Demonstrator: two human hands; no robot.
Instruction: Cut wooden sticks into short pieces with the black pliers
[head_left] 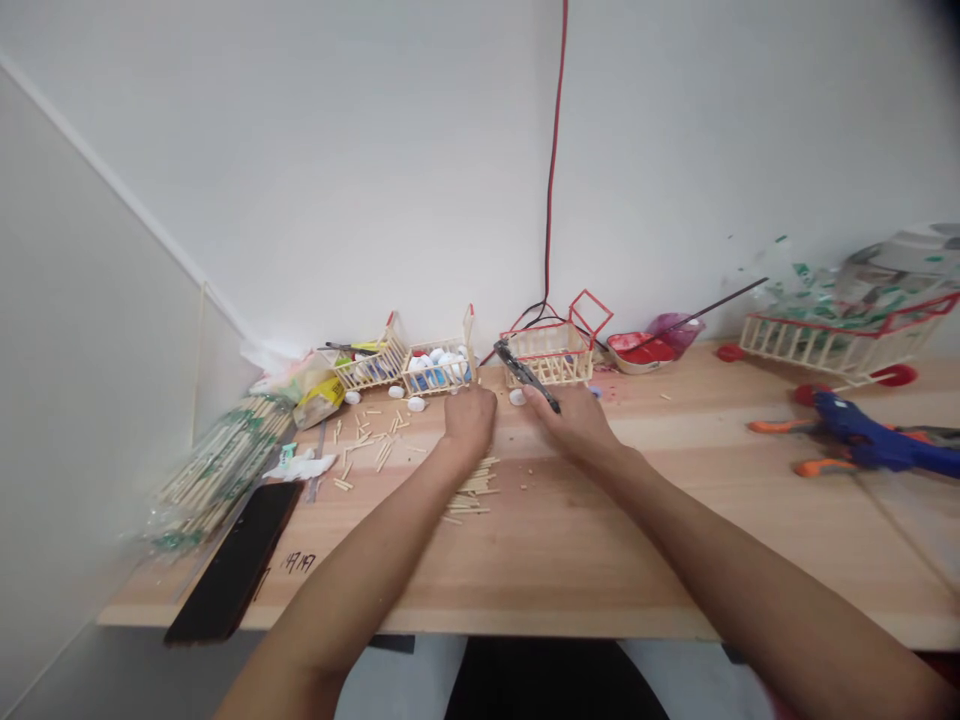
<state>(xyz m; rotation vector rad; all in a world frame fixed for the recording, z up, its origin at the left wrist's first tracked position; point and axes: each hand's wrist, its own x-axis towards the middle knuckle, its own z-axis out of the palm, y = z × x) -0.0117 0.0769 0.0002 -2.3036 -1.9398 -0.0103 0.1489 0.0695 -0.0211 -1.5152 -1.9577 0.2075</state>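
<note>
Near edge of table (570,570): one black phone (234,562) at 8 o'clock, lying flat, corner over the edge. One loose pile of cut sticks (471,492) just under the left wrist.

Two hands mid-table, side by side, near each other. Left hand (469,420) is curled into a fist, knuckles up; whether anything is inside the grip cannot be told. Right hand (576,420) has its grip closed round one pair of black pliers (526,376), whose tip points to 11 o'clock, past the fingers. One white cap (517,397) lies between the two hands, just beside the pliers.

At 9 o'clock: one bundle of long sticks (217,470) in clear wrap. Scattered short stick bits (371,440), too many to count, at 10 o'clock.

At 3 o'clock: one blue glue gun (870,440) with orange parts.

Far row by the wall: four stick baskets – two plain ones (409,365) at 11 o'clock holding white caps, one red-rimmed basket (551,350) at 12 o'clock, one large cart (832,340) with red wheels at 2 o'clock. One red paint dish (641,350) at 1 o'clock.
</note>
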